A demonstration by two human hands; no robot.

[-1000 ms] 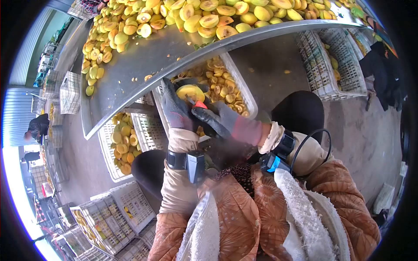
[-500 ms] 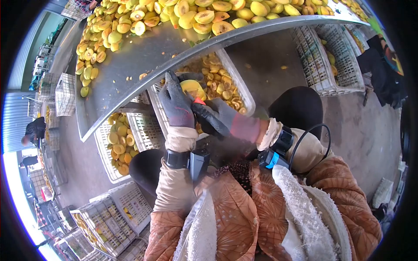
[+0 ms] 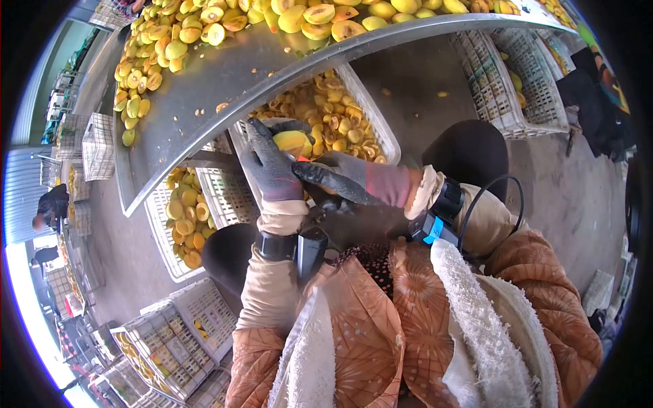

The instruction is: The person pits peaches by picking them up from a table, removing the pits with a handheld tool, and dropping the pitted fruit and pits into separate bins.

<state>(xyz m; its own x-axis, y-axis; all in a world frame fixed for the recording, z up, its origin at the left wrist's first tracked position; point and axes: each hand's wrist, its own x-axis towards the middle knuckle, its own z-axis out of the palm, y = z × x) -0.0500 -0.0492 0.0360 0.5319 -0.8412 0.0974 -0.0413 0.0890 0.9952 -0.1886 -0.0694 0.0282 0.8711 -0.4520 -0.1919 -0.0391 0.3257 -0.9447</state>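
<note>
My left hand [image 3: 272,160], in a grey glove with dark fingers, is closed around a yellow peach-like fruit [image 3: 293,143]. Beside it, my right hand [image 3: 340,178], also gloved, has its fingers curled around a small tool with a red part [image 3: 303,159]. Its tip and most of its body are hidden by the glove and the fruit. Both hands are close together over a white crate [image 3: 381,132] filled with yellow fruit halves and pieces. Just beyond the hands runs the edge of a metal table [image 3: 197,95].
Halved yellow fruits [image 3: 224,17] are heaped along the table's far side. A second white crate of halves [image 3: 182,217] stands on the floor at left. More crates [image 3: 513,88] [image 3: 173,343] stand at right and lower left. Another person [image 3: 53,204] is far left.
The fruit has turned slightly in my left hand and sits a little lower against my right hand. The view has shifted slightly. Both hands keep their grips.
</note>
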